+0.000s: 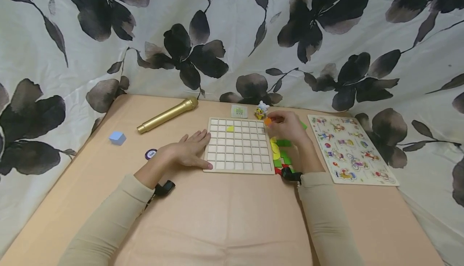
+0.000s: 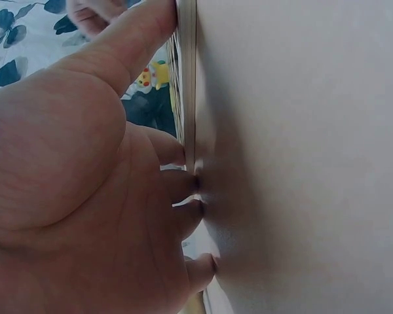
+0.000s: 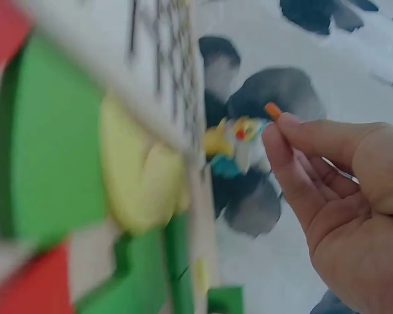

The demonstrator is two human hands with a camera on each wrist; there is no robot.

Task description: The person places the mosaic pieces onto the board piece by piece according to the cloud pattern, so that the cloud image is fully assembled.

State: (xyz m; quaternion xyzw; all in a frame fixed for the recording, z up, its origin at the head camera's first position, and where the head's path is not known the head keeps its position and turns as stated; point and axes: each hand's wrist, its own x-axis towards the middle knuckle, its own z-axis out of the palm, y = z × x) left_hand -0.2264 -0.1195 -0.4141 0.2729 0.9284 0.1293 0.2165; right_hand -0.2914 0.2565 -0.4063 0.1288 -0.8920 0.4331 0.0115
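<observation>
A wooden grid board (image 1: 239, 145) lies mid-table, with one yellow square tile (image 1: 230, 129) in an upper cell. My left hand (image 1: 186, 151) rests at the board's left edge, its fingers spread and the thumb on the lower left corner. In the left wrist view the thumb (image 2: 141, 39) touches the board's side. My right hand (image 1: 290, 127) pinches a small orange tile (image 1: 267, 121) between thumb and fingertips, above the board's upper right corner. The right wrist view shows the orange tile (image 3: 272, 110) held edge-on, clear of the board.
Green pieces (image 1: 284, 142), yellow pieces (image 1: 275, 151) and red ones lie along the board's right side. A picture puzzle board (image 1: 353, 149) is farther right. Behind stand a small figurine (image 1: 261, 110) and a square card (image 1: 239, 111). Leftward are a gold microphone (image 1: 168, 115), blue block (image 1: 117, 138) and round chip (image 1: 150, 154).
</observation>
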